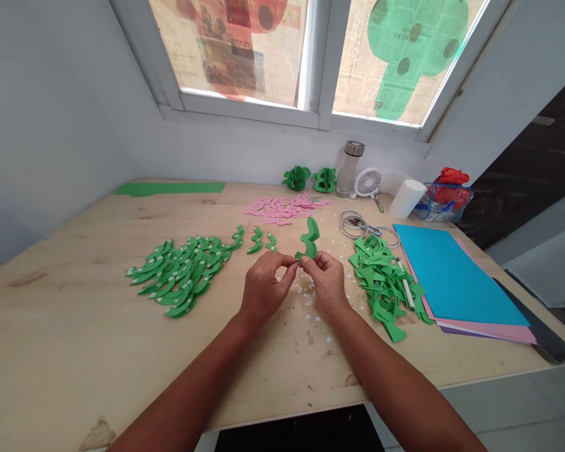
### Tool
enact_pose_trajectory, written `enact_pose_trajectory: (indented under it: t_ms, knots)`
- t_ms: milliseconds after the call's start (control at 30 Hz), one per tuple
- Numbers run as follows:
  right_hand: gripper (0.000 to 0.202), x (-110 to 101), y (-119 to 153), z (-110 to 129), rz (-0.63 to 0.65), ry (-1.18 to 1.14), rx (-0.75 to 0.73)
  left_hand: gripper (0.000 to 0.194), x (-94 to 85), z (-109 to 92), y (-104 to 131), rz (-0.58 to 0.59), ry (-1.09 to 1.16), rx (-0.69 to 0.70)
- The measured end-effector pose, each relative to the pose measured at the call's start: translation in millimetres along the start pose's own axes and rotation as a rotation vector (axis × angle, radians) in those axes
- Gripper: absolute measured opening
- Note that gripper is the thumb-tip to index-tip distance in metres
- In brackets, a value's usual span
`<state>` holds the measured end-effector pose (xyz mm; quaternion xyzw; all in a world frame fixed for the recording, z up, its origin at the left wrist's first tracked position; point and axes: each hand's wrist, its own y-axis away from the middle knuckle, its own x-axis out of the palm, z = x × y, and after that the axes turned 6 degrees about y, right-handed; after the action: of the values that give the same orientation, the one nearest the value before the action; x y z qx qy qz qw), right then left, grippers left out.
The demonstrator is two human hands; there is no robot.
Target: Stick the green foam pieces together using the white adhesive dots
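Observation:
Both hands meet over the middle of the table around a wavy green foam cutout [311,237], which stands upright. My right hand [327,279] grips its lower edge between thumb and fingers. Thumb and forefinger of my left hand [269,281] pinch at its lower left end; whether a small bit lies between them is hidden. Just beyond my left hand lie a few similar green pieces [255,241] with white patches. A large overlapping pile of such pieces [183,273] spreads to the left. Tiny white paper squares [309,300] are scattered under my hands.
Green scraps [381,279] with a white pen [406,285] lie right, beside blue foam sheets [456,270]. Tape rolls and scissors [358,223] sit behind. Farther back are pink cutouts [282,208], green foam balls [296,178], a glass bottle [348,169] and a small fan [368,182].

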<state>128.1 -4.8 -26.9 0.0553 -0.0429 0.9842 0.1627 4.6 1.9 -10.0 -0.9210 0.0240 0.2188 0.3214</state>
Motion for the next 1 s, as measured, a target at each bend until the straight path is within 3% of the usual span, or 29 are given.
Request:
enact_pose_trajectory:
  t_ms: [233, 500, 733, 1000]
  knots:
    - [0.021, 2, 3, 4, 0.011, 0.047, -0.042, 0.015, -0.6, 2, -5, 0.034, 0.468, -0.434]
    - [0.021, 2, 4, 0, 0.020, 0.114, -0.127, 0.020, -4.9, -3, -10, 0.058, 0.788, -0.704]
    - [0.020, 2, 6, 0, 0.055, 0.078, -0.134, 0.017, -11.4, 1, -11, 0.169, 1.015, -0.841]
    - [0.017, 2, 6, -1, 0.086, 0.104, -0.136, 0.015, -13.1, 2, -10, 0.197, 1.072, -0.873]
